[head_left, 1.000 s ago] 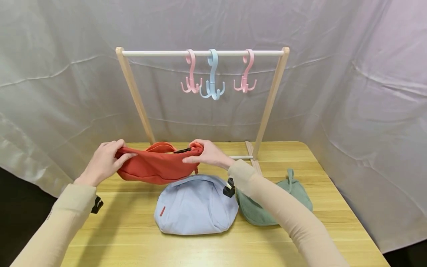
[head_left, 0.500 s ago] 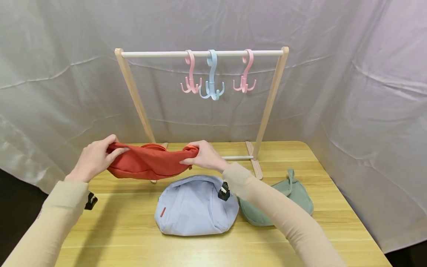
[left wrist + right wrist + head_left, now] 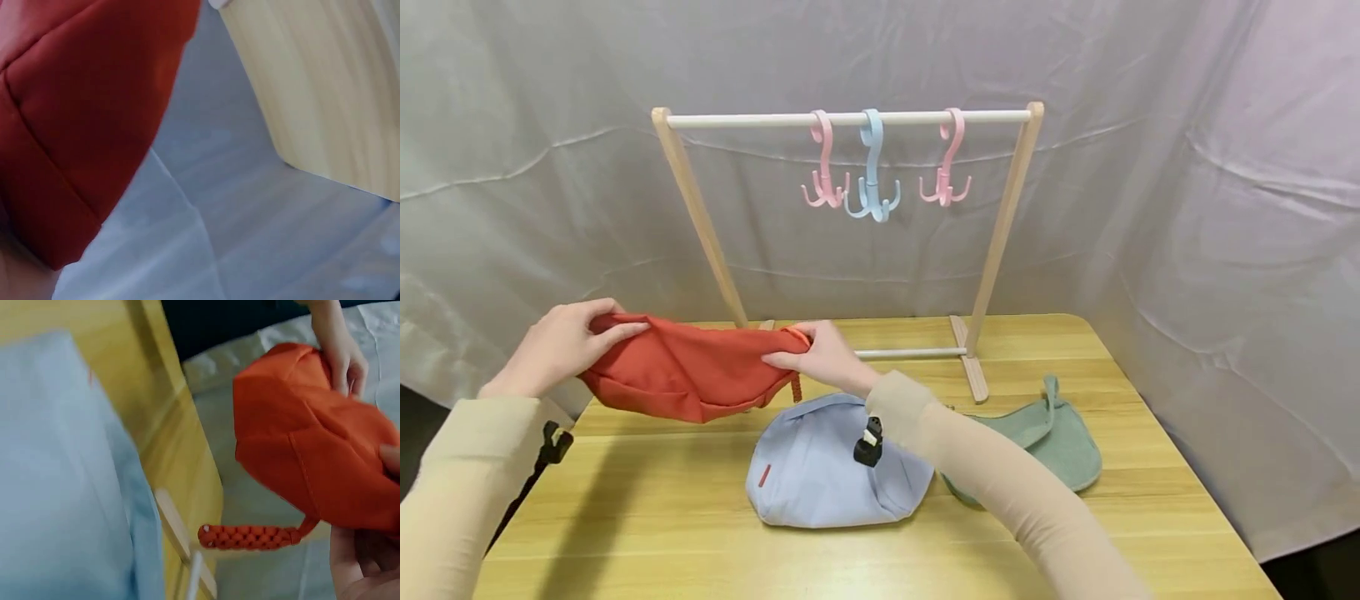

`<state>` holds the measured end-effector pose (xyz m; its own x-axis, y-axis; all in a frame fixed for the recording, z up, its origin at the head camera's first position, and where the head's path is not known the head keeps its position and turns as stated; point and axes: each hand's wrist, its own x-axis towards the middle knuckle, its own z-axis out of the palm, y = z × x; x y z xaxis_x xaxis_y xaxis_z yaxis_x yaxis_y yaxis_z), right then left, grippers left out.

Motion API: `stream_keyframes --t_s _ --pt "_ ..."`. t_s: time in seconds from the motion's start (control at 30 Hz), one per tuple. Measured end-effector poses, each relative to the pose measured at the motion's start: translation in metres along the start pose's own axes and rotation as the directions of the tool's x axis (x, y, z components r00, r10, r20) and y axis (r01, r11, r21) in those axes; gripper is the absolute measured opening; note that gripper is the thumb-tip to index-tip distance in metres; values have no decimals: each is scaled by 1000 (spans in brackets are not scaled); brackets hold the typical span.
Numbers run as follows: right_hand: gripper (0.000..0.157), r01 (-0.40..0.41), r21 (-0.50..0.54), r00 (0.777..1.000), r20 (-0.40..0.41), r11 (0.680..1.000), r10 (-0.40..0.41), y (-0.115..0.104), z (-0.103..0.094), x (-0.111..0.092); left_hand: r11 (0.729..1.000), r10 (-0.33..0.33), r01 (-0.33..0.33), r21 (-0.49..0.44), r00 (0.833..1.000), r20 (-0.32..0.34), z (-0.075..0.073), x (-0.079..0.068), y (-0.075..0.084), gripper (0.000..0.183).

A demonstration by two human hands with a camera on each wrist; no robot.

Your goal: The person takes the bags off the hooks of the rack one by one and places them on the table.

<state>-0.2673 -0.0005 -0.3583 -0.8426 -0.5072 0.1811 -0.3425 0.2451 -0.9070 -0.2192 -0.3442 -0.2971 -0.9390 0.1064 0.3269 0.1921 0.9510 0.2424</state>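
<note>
A red fabric bag (image 3: 692, 367) is held up above the left part of the table, stretched between both hands. My left hand (image 3: 561, 342) grips its left end, thumb on the near face. At the right end my right hand (image 3: 820, 354) pinches the fabric. From that end a braided red zipper pull (image 3: 250, 537) dangles, seen in the right wrist view. A light blue bag (image 3: 827, 475) lies on the table below my right forearm. The green bag (image 3: 1067, 442) to its right is partly covered by my right sleeve.
Behind the bags stands a rack with wooden posts (image 3: 1003, 225) and a white rod (image 3: 737, 121). From the rod hang a pink hook (image 3: 825, 167), a blue hook (image 3: 872, 167) and another pink hook (image 3: 950, 162). Grey curtains (image 3: 1150, 208) surround the wooden table (image 3: 1045, 542).
Both hands have carried the red bag to the left, and its near face now turns more toward the head camera. The blue and green bags stay where they were.
</note>
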Motion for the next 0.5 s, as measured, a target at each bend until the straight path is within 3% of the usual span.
stream_keyframes --t_s 0.13,0.27,0.5 --pt "28 -74 127 997 19 989 73 2 22 -2 1000 -12 10 26 994 106 4 -4 -16 30" --pt "39 -188 214 981 81 959 174 6 45 -5 998 -29 18 56 976 217 14 -12 -32 31" --pt "32 -298 98 951 112 950 287 17 72 -10 996 -43 15 84 940 338 35 -30 -50 36"
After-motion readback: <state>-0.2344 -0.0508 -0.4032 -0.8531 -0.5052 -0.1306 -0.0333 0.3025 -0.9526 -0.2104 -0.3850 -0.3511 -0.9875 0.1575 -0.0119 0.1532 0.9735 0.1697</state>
